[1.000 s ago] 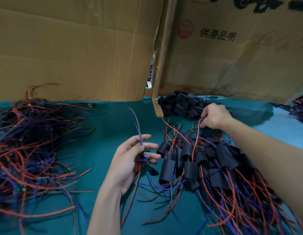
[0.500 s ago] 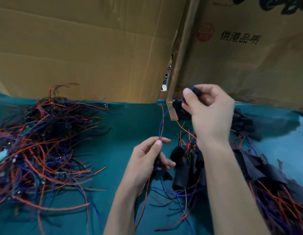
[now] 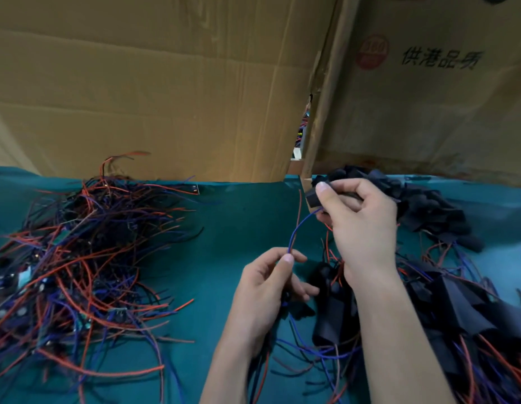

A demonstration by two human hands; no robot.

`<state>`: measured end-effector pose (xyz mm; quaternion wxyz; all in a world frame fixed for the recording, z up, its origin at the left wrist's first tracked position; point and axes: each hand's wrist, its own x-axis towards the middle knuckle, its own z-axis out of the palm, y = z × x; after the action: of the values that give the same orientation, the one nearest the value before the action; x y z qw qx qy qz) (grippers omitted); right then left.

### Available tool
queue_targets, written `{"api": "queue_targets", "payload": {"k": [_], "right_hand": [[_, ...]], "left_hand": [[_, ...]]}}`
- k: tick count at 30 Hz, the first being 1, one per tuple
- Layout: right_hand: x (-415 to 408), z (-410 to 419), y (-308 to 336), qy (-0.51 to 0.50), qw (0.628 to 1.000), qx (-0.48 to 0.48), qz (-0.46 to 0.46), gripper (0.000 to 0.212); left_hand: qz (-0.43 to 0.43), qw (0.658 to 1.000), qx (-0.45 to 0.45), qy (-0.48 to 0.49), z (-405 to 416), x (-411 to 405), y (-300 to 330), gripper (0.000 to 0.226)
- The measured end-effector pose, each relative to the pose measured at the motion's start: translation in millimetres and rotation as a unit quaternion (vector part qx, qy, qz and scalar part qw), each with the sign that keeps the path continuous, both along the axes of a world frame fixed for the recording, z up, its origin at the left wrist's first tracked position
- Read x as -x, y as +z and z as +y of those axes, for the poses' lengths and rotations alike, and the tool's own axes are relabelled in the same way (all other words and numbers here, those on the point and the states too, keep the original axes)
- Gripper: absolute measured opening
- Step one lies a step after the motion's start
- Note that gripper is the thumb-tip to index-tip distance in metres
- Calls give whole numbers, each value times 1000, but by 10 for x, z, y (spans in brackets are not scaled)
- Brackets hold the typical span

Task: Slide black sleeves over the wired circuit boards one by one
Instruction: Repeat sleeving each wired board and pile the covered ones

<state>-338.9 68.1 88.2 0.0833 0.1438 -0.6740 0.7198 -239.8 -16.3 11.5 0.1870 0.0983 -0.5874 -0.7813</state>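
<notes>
My right hand has dropped closer, pinching a black sleeve at the wire tips; left hand pinches the blue wire. Sleeved pile right, big bare tangle left.

Black sleeve above upright blue wire
</notes>
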Motion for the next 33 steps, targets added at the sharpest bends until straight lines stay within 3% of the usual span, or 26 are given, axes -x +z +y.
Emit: {"api": "queue_targets", "payload": {"k": [5,12,21,26,30,33], "right_hand": [[58,93,80,-66,996,61,2,10],[-21,30,15,69,995,51,-53,8],[-17,18,43,42,998,30,31,7],[23,67,30,54,994,-86,42,18],[26,80,-8,94,984,-146,-29,35],[3,34,-43,164,965,-190,-72,30]], "left_hand": [[-6,1000,-15,6,-14,-1,-19,24],[-1,1000,-1,6,-11,2,-31,23],[10,999,36,-3,4,-7,-30,21],[4,999,48,-1,-1,-5,-37,21],[11,997,69,14,-7,5,-37,21],[9,996,77,32,-8,3,-35,22]]}}
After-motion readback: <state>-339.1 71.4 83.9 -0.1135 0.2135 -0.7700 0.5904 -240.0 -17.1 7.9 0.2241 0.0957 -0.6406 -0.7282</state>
